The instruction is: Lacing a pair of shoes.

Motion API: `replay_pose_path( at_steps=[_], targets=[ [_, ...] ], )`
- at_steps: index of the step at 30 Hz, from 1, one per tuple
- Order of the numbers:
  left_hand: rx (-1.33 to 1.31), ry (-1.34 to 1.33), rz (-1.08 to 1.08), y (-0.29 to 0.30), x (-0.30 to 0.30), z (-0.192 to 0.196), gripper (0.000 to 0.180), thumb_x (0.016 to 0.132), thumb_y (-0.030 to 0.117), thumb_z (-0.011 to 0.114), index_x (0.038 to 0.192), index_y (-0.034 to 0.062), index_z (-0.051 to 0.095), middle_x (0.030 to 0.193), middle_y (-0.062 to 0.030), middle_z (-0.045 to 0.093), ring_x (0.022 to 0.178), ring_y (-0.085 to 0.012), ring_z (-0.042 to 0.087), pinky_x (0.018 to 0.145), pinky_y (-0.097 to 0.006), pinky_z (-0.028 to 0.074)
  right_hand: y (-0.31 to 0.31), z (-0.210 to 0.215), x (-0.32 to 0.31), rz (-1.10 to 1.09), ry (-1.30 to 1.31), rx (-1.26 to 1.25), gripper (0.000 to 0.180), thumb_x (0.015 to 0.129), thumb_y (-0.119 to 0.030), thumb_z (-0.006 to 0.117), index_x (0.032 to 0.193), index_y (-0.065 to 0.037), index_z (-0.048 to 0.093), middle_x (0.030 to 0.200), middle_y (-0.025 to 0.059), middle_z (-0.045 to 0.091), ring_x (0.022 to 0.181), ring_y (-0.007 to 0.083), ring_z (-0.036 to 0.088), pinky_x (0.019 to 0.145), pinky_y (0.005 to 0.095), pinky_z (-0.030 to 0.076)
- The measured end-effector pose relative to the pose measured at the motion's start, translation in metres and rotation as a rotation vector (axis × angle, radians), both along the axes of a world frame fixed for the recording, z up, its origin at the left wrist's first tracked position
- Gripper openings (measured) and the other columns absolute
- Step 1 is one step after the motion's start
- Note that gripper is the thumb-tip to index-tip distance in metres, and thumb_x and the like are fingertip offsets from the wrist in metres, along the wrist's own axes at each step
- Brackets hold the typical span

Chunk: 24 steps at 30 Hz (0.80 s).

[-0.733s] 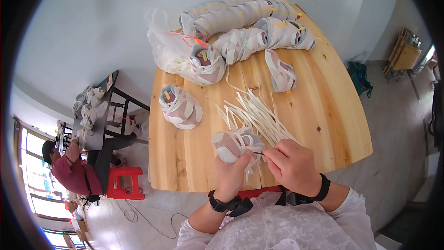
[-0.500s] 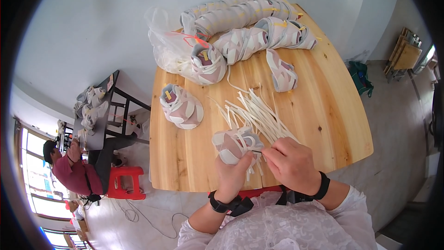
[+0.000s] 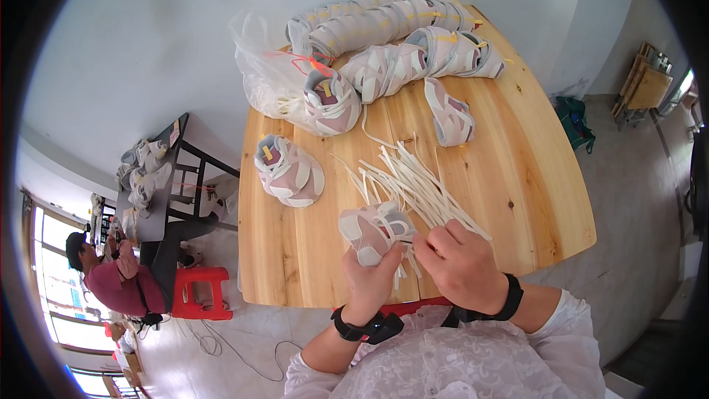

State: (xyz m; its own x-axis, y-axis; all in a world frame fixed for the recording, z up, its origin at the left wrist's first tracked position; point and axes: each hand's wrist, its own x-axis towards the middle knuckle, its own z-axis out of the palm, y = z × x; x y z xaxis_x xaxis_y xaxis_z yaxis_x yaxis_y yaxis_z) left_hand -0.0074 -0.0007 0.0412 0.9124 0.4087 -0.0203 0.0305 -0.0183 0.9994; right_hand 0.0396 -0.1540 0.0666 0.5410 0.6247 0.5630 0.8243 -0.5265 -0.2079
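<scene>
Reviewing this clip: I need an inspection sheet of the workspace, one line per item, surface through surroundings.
Surface: wooden table, knots visible.
Job's things: pale shoe upper, threaded with white lace; loose white laces bundled beyond it.
Clutter: upright upper at left; laced upper beside a clear plastic bag; tipped upper; nested rows of uppers at the far side.
Left grip: closed on the pale shoe upper.
Right grip: fingers pinched near the lacing, apparently on a thin dark tool, mostly hidden.
Cables: thin cable on the left floor.
Surroundings: seated co-worker, dark table, red stool; green bag at right.
</scene>
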Motion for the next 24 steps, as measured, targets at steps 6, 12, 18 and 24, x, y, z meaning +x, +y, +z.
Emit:
replay_pose_path(
  at_steps=[6, 12, 18, 24],
  targets=[
    [0.113, 0.026, 0.046, -0.005, -0.001, -0.003, 0.019, 0.079, 0.004, 0.068, 0.096, -0.0018, 0.063, 0.081, -0.0023, 0.065, 0.072, -0.0089, 0.059, 0.062, -0.025, 0.047, 0.002, -0.003, -0.002, -0.013, 0.077, 0.031, 0.017, 0.070, -0.006, 0.061, 0.086, -0.001, 0.061, 0.077, 0.0048, 0.047, 0.072, 0.0196, 0.051, 0.055, 0.0292, 0.044],
    [0.042, -0.023, 0.022, -0.010, -0.001, -0.007, 0.016, 0.080, -0.002, 0.066, 0.096, -0.0024, 0.063, 0.079, -0.0022, 0.064, 0.069, -0.0075, 0.056, 0.056, -0.025, 0.046, 0.004, -0.010, -0.003, -0.017, 0.239, 0.145, 0.014, 0.072, -0.005, 0.060, 0.086, -0.001, 0.060, 0.078, 0.0085, 0.048, 0.073, 0.0239, 0.052, 0.060, 0.0330, 0.045],
    [0.205, -0.178, -0.017, -0.005, 0.002, -0.020, 0.018, 0.081, -0.004, 0.065, 0.099, -0.0014, 0.062, 0.085, -0.0038, 0.065, 0.075, -0.0089, 0.058, 0.063, -0.025, 0.047, 0.006, -0.012, -0.006, 0.010, 0.434, 0.288, 0.013, 0.075, 0.001, 0.060, 0.088, -0.001, 0.061, 0.078, 0.0117, 0.049, 0.070, 0.0290, 0.053, 0.060, 0.0368, 0.044],
    [0.236, -0.132, 0.065, -0.011, 0.007, -0.021, 0.016, 0.080, -0.005, 0.064, 0.096, -0.0014, 0.061, 0.087, -0.0082, 0.065, 0.079, -0.0117, 0.059, 0.068, -0.026, 0.047, 0.015, -0.019, -0.007, -0.051, 0.384, 0.276, 0.016, 0.074, 0.005, 0.059, 0.089, 0.000, 0.061, 0.079, 0.0115, 0.050, 0.071, 0.0294, 0.053, 0.062, 0.0367, 0.045]
  ],
)
